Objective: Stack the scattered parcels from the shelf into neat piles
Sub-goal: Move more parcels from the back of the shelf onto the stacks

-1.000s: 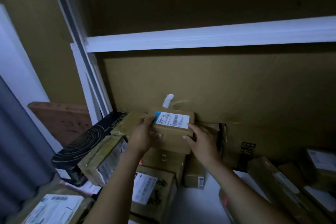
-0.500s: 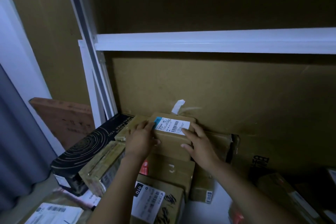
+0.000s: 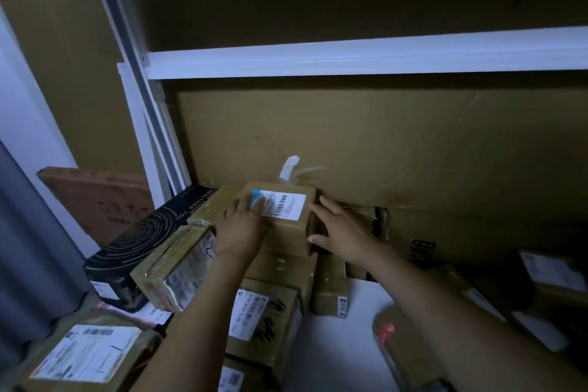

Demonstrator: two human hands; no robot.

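Note:
A small brown parcel (image 3: 291, 226) with a white and blue label lies on top of a pile of brown parcels (image 3: 280, 267) at the back of the white shelf (image 3: 334, 334). My left hand (image 3: 243, 229) lies flat on its top left, fingers straight over the label's blue corner. My right hand (image 3: 342, 231) is at the parcel's right side with straight fingers, the thumb touching its lower right corner. Lower boxes in the pile are partly hidden by my forearms.
A black box (image 3: 143, 242) and a taped parcel (image 3: 178, 267) stand at the left. Labelled parcels (image 3: 86, 356) lie at the front left, more parcels (image 3: 553, 280) at the right. A large cardboard sheet (image 3: 381, 143) backs the shelf, under a white rail (image 3: 350, 57).
Both hands let go of the parcel's sides after setting it on the pile. My left hand slid onto its top; my right hand opened and drew slightly to the right.

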